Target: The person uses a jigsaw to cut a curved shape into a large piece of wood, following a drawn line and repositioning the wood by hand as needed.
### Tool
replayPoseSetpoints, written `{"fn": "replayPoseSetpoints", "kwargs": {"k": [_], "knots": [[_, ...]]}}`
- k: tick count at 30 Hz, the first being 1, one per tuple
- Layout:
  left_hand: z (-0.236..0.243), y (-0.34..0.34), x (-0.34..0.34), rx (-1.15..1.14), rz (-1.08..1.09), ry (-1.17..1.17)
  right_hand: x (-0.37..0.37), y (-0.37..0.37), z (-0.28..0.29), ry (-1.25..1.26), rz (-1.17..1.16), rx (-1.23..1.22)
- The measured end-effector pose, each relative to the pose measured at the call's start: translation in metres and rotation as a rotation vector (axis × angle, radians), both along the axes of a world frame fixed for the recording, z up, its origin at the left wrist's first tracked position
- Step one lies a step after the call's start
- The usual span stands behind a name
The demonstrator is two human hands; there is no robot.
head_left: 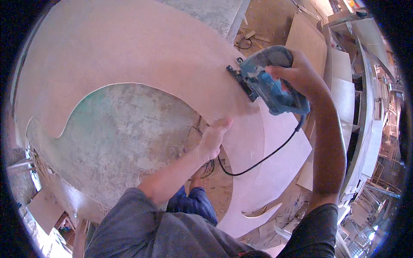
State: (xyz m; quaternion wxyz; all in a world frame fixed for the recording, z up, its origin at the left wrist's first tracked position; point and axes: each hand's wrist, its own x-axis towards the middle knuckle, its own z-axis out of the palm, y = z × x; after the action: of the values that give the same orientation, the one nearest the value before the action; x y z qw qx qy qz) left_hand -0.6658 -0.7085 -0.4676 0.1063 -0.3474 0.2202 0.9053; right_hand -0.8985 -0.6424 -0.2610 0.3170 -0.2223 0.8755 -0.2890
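A large thin plywood sheet (pixel 163 47) with curved, cut-out edges lies over a worn grey-green table (pixel 133 124) and reaches out past its right side. My right hand (pixel 301 74) is closed round the handle of a blue-and-black jigsaw (pixel 275 92), whose base rests on the sheet near its right edge. A thin curved line runs toward me from the saw; the blade is hidden. My left hand (pixel 214 136) grips the sheet's inner curved edge, thumb on top and fingers underneath, out of sight.
A black power cord (pixel 262 160) loops from the jigsaw across the sheet. At the sheet's near end is a hooked cut-out point (pixel 266 213). Wood scraps litter the floor (pixel 266 21). On the right, boards (pixel 342 92) lean along a long wooden frame (pixel 365 107).
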Motion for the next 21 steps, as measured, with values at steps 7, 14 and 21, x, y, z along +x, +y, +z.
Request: {"fn": "replayPoseSetpoints", "kwargs": {"k": [7,14,21], "knots": [[0.003,0.023,0.037,-0.048,-0.141,-0.041,0.045,0.028,-0.004,-0.038,-0.188,-0.035],[-0.012,0.054,0.078,-0.134,-0.176,-0.014,0.082,0.051,-0.002,-0.055,-0.253,0.088],[-0.008,0.055,0.082,0.075,-0.147,-0.209,0.092,0.054,-0.007,-0.048,-0.287,0.028]]}}
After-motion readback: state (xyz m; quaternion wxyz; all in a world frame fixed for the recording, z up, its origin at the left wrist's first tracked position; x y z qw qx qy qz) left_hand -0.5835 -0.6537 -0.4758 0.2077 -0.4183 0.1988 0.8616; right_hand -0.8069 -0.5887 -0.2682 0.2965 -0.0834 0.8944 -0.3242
